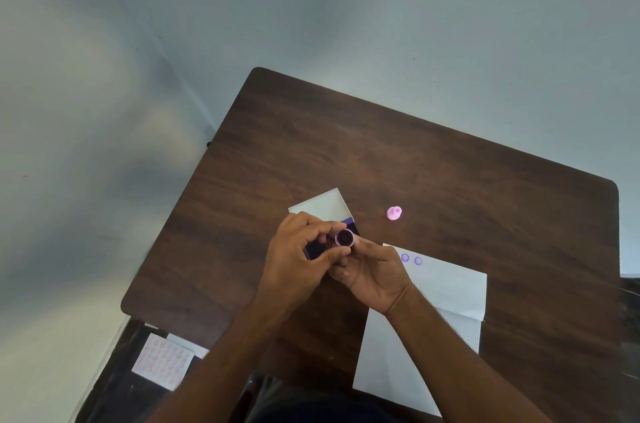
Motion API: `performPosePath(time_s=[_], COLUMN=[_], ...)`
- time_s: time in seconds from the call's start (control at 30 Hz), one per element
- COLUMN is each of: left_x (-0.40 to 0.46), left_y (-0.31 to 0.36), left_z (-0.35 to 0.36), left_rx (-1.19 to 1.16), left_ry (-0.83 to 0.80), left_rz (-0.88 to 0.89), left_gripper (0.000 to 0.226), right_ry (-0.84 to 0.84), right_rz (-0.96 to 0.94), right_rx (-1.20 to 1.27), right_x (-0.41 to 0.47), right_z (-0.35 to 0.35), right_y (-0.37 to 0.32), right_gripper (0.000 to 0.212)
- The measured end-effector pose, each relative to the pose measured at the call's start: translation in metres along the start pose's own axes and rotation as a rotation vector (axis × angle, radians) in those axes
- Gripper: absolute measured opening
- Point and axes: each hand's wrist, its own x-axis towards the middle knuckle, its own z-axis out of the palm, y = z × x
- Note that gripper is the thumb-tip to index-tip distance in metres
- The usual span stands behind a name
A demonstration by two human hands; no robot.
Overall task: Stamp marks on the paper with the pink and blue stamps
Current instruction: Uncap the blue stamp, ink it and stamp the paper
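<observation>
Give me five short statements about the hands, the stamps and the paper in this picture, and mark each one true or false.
1. Both hands hold one small round stamp between them. True: the left hand and the right hand meet around it above the table.
2. The paper has no marks yet. False: two purple marks sit near its far corner.
3. A pink piece lies alone on the table, away from the hands. True.
4. The pink piece rests on the paper. False: it lies on bare wood beyond the paper.
5. A box lies on the table behind the hands. True.
</observation>
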Motion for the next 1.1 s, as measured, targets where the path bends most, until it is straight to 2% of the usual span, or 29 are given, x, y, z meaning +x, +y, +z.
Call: performPosePath(time_s=[0.3,0.47,0.57,0.67,0.77,0.83,0.87,0.93,1.0,1.03,1.1], left_x=[0.000,-0.001,-0.004,-0.007,-0.012,-0.017,-0.019,-0.022,-0.022,-0.023,-0.024], left_y=[-0.004,-0.013,-0.029,-0.053,-0.074,-0.083,-0.087,-0.091,-0.093,-0.094,-0.096], left_z=[0.006,0.012,0.017,0.025,0.037,0.047,0.052,0.061,0.068,0.071,0.074], left_rx=[-0.028,-0.055,-0.040,0.045,0.208,0.298,0.326,0.360,0.374,0.382,0.403], left_ry=[-0.006,0.002,-0.017,-0.063,-0.126,-0.162,-0.175,-0.188,-0.179,-0.175,-0.166], left_rz=[-0.025,-0.043,-0.102,-0.193,-0.273,-0.290,-0.298,-0.312,-0.321,-0.319,-0.313], left_gripper=[0.043,0.042,0.052,0.064,0.082,0.090,0.093,0.094,0.092,0.091,0.087], right_ry=[-0.099,-0.011,0.097,0.302,0.604,0.690,0.702,0.667,0.507,0.438,0.414], right_rz=[0.007,-0.031,-0.053,-0.074,-0.138,-0.238,-0.250,-0.089,0.069,0.058,0.013], right_rx=[0.009,-0.138,-0.324,-0.668,-1.276,-1.615,-1.700,-1.834,-2.142,-2.263,-2.321], right_x=[0.003,0.004,0.003,0.005,0.012,0.019,0.024,0.031,0.037,0.037,0.035], right_z=[-0.007,-0.016,-0.022,-0.027,-0.034,-0.040,-0.042,-0.044,-0.046,-0.049,-0.048], right_y=[-0.002,-0.010,-0.017,-0.022,-0.013,-0.001,0.002,0.006,0.010,0.013,0.019], right_gripper=[0.034,0.042,0.041,0.027,0.015,0.016,0.017,0.028,0.039,0.042,0.045])
